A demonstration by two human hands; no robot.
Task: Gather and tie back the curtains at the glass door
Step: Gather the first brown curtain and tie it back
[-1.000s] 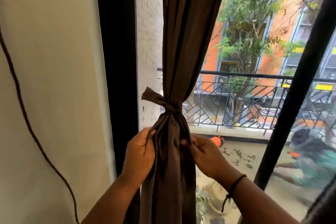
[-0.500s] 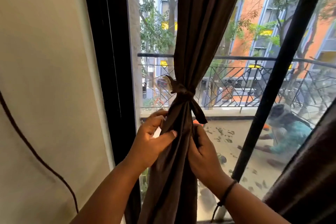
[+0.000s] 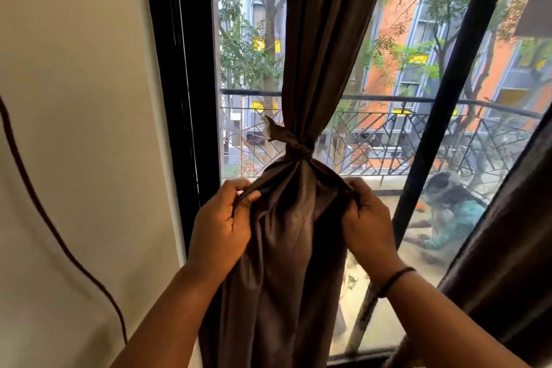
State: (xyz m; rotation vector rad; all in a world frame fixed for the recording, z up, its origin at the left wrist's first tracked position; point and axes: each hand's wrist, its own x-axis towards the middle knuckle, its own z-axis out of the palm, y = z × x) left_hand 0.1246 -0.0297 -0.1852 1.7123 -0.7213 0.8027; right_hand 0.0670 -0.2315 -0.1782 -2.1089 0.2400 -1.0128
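Knot (image 3: 298, 146) already cinches the brown curtain (image 3: 310, 48) mid-pane at the glass door. I've got left hand (image 3: 221, 227) and right hand (image 3: 369, 224) each pinching fabric just below it, spreading folds. Next I'd judge: release, then second curtain (image 3: 507, 233) at right.

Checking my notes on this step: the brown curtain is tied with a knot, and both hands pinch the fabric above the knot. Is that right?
Not quite. In the head view the left hand and right hand pinch the brown curtain below the knot, not above it. The rest holds: the curtain is tied and both hands pinch the fabric.
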